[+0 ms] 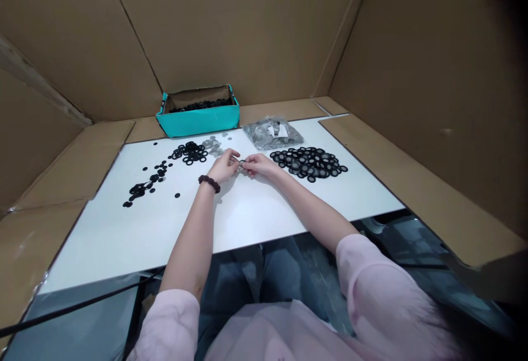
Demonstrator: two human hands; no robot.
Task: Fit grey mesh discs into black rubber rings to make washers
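Observation:
Near the middle of the white board, my left hand [225, 166] and my right hand [259, 165] meet fingertip to fingertip. Between them they pinch a small dark ring [242, 162], partly hidden by the fingers. Left of my hands lies a loose heap of black rings [190, 152], with thin grey discs [213, 145] beside it. Small black discs [140, 189] are scattered farther left. To the right spreads a pile of black rings with grey centres [309, 162].
A turquoise box [198, 121] holding many black pieces stands at the back. Right of it lies a clear plastic bag [273, 132] of grey discs with a white label. Cardboard walls [247, 31] surround the white board [256, 212] at the back and sides.

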